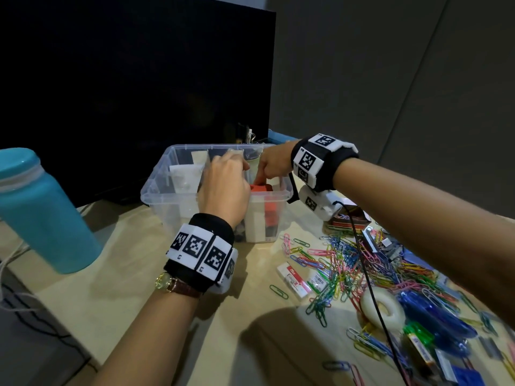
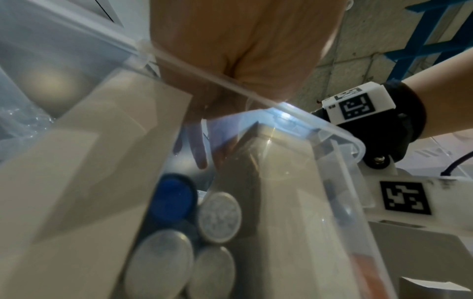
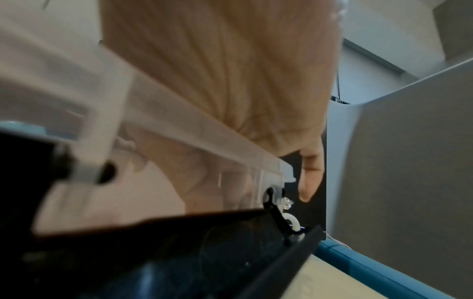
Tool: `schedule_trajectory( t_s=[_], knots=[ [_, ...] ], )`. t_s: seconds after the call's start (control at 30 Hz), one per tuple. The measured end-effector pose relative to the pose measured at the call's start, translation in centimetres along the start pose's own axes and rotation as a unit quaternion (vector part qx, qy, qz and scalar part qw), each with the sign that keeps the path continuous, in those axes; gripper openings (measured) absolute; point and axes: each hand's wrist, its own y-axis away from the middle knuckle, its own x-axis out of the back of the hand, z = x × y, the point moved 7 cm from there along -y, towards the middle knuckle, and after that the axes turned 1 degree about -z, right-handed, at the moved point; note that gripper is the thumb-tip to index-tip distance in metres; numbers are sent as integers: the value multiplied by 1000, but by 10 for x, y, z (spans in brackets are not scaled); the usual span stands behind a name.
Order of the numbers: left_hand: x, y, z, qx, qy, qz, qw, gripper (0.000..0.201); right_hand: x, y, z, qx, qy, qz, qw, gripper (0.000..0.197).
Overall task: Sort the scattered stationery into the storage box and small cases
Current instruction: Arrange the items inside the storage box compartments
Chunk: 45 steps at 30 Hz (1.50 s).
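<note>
The clear storage box [image 1: 278, 195] stands mid-table with white dividers and a red case [image 1: 263, 189] inside. My left hand [image 1: 231, 168] reaches over the front wall into it. In the left wrist view its fingers [image 2: 197, 149] point straight down between a white divider [image 2: 102, 141] and a tall case [image 2: 281, 182], above several round caps [image 2: 220, 216]. My right hand [image 1: 267, 168] comes in from the right, one finger pointing down onto the red case. In the right wrist view the box rim [image 3: 192, 129] crosses the hand [image 3: 230, 81]; what its fingertips do is hidden.
Several coloured paper clips [image 1: 348, 260] litter the table right of the box, with an eraser [image 1: 294, 280], a white tape roll [image 1: 383, 307], a blue stapler [image 1: 434, 316] and a staples box [image 1: 351, 218]. A teal bottle [image 1: 41, 213] stands left. A dark monitor [image 1: 125, 93] rises behind.
</note>
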Motion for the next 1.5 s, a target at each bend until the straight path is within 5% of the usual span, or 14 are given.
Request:
schedule_trajectory(
  t_s=[0.27,0.5,0.73,0.93,1.27,1.5],
  knots=[
    [2,1,0,1,4,0,1000,24,-3,10,-3,-9,49,48,998,44],
    [4,4,0,14,-6,0,1000,29,17,49,4,41,-10,259,965,45],
    [3,-1,-2,2,27,-21,999,28,23,119,90,-18,-145,394,907,43],
    [16,-3,78,-133,78,42,987,25,23,202,170,-140,-85,391,906,28],
    [-70,7,247,-234,273,-256,897,20,30,319,226,-264,-68,364,890,27],
    [-141,44,296,-190,275,-510,792,18,-16,352,255,-387,-121,253,878,22]
  ],
)
